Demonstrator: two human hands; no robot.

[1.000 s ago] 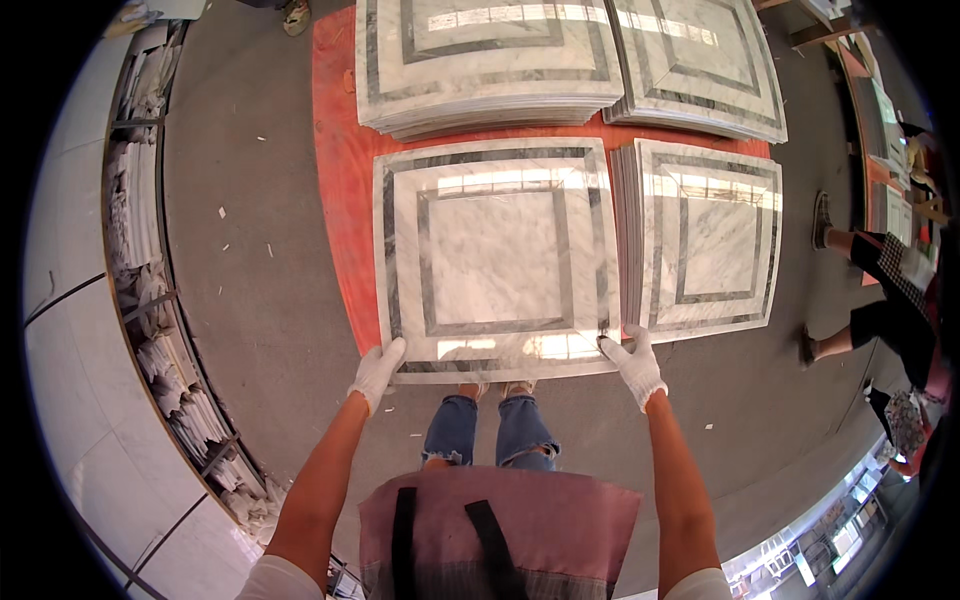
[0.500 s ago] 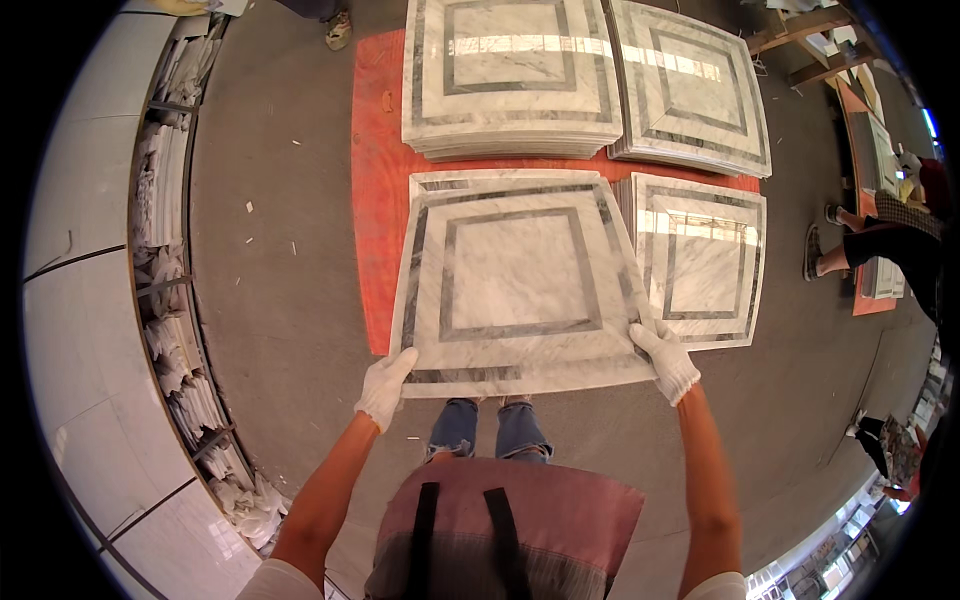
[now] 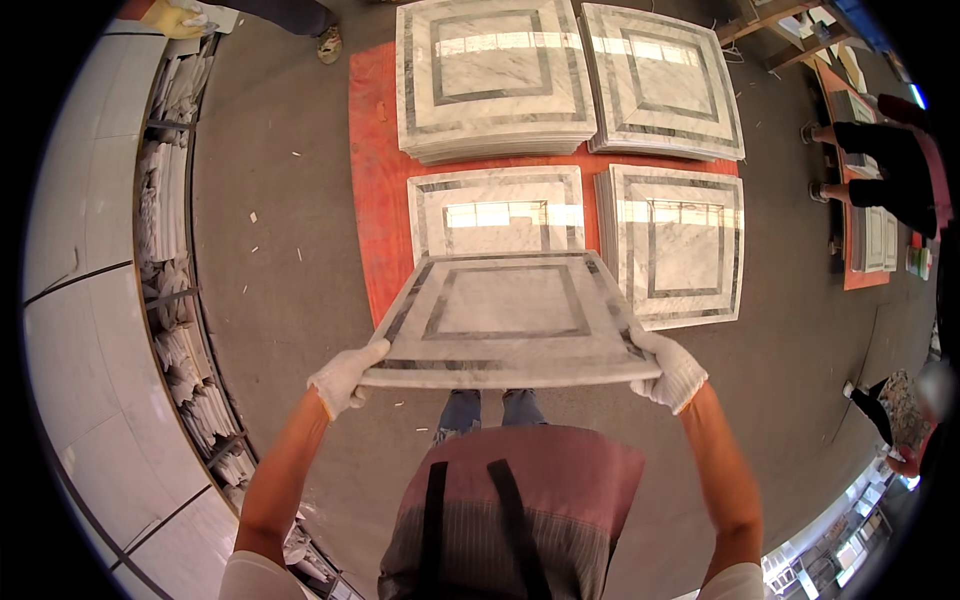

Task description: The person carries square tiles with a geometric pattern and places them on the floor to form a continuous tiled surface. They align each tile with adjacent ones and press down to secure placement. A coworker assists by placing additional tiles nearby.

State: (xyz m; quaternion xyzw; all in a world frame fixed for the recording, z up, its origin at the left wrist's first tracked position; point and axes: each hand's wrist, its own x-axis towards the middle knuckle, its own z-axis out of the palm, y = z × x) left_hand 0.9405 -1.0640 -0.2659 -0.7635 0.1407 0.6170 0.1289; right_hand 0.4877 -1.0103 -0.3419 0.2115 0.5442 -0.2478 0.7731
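A white-and-grey marble tile (image 3: 510,303) with dark inlaid bands is held out in front of my body, tilted, its near edge toward me. My left hand (image 3: 347,378), in a white knit glove, grips its near left corner. At the near right corner my right hand (image 3: 672,373), gloved alike, is closed on the edge, thumb on top. Beyond and partly hidden by the held tile lies a matching tile stack (image 3: 497,207). To its right is another tile stack (image 3: 677,245), with two taller stacks (image 3: 492,70) (image 3: 664,85) farther off.
The stacks rest on a red board (image 3: 372,180) on the grey floor. Along the left runs a white-topped bench (image 3: 85,370) with packed pieces below its edge. A yellow-gloved person (image 3: 180,18) stands far left; another person (image 3: 880,165) is at right.
The held tile has come nearer to me and tipped flatter, away from the stack, whose top now shows. Both hands have spread slightly apart. The person at right has shifted.
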